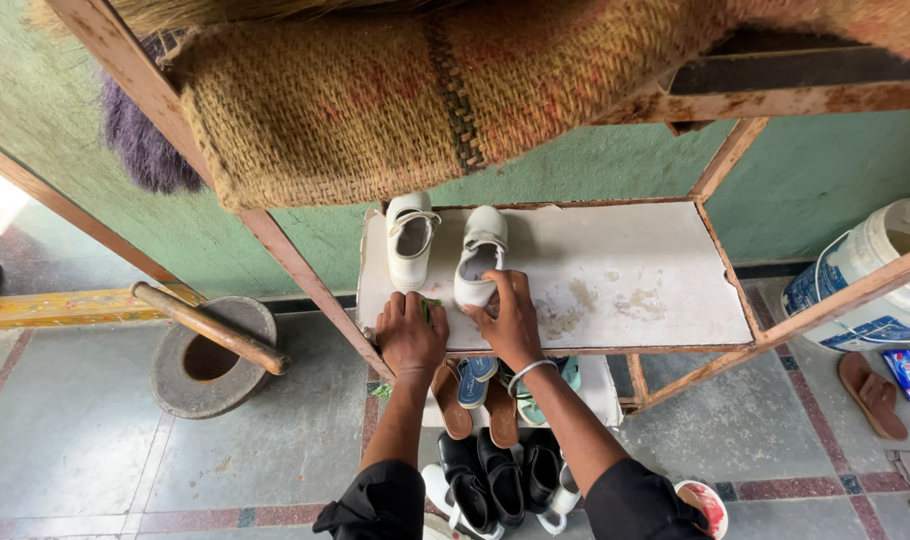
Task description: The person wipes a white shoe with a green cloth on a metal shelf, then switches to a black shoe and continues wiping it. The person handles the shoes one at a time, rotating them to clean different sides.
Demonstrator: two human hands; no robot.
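Note:
Two small white shoes stand on a worn white shelf board of a rusty metal rack. My right hand grips the heel of the right white shoe. The left white shoe stands free beside it. My left hand rests flat on the board's front edge, pressing on something small and green under its fingers.
A lower shelf holds brown sandals and blue and teal footwear. Black shoes sit on the tiled floor below. A stone mortar with wooden pestle stands left. A white bucket and a brown sandal lie right. A woven mat hangs overhead.

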